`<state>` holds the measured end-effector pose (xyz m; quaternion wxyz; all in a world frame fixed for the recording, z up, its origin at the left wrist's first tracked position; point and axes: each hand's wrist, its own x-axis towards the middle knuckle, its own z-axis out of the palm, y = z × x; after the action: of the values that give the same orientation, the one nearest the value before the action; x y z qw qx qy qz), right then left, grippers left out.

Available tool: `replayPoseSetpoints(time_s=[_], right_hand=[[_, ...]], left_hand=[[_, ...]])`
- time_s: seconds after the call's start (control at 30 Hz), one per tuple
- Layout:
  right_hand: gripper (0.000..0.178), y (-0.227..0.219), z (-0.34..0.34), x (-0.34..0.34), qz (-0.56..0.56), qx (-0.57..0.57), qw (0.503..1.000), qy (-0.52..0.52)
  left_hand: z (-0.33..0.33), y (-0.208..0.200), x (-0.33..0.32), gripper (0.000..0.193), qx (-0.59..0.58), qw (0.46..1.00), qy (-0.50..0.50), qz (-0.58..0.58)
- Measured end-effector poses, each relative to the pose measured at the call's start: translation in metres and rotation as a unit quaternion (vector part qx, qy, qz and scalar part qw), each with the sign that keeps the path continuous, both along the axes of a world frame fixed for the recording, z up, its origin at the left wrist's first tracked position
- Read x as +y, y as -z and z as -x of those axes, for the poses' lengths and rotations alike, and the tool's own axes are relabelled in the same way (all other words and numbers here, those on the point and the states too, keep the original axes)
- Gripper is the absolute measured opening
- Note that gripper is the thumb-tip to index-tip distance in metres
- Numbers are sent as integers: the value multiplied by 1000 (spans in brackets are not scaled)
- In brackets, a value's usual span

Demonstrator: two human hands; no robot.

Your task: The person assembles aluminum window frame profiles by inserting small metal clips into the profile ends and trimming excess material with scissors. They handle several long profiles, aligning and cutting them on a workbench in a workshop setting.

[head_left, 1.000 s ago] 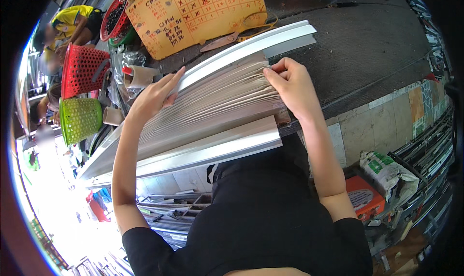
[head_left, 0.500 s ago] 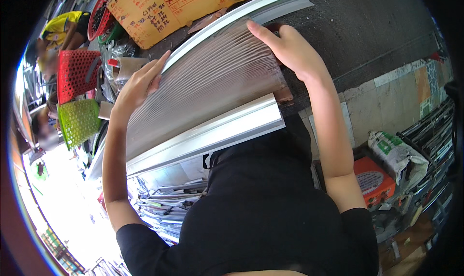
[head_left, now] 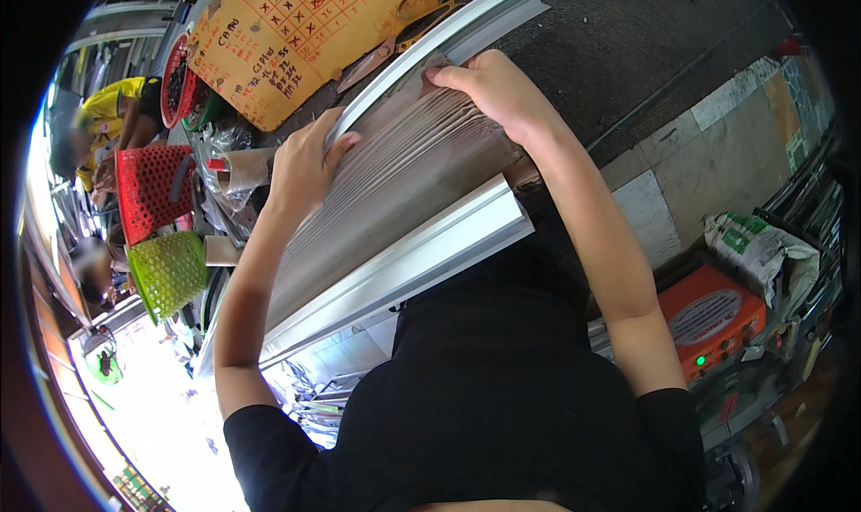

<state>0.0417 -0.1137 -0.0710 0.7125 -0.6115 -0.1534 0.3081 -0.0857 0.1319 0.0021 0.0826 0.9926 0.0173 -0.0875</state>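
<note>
Head cam: pleated mesh (head_left: 408, 149) btwn far white rail (head_left: 477, 12) & near white rail (head_left: 448, 236), long axis lower-L to upper-R. R hand (head_left: 502, 95) nearer its R end, thumb on pleats by far rail, fingers hidden, grip can't tell. L hand (head_left: 305, 167) part-open at far rail, hold unclear. Vs prev frame: hands closer together.

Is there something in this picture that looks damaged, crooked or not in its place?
Mostly the pleated grey-brown sheet between the two long white metal-looking rails: near the bare right hand, its folds look wavy and unevenly spaced, odd for otherwise parallel pleats.
</note>
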Motion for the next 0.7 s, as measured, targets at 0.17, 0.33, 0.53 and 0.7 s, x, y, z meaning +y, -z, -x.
replayPoseSetpoints(time_s=[0.17, 0.33, 0.53, 0.7], right_hand=[[29, 4, 7, 2, 8, 17, 998, 60], [38, 7, 7, -3, 62, -3, 997, 44], [44, 16, 11, -6, 30, 10, 998, 47], [36, 6, 6, -12, 74, 5, 997, -4]], left_hand=[[4, -3, 2, 53, 34, 999, -3, 8], [5, -2, 7, 51, 56, 998, -8, 23], [7, -1, 9, 52, 59, 997, -10, 54], [7, 1, 13, 52, 63, 995, -10, 76]])
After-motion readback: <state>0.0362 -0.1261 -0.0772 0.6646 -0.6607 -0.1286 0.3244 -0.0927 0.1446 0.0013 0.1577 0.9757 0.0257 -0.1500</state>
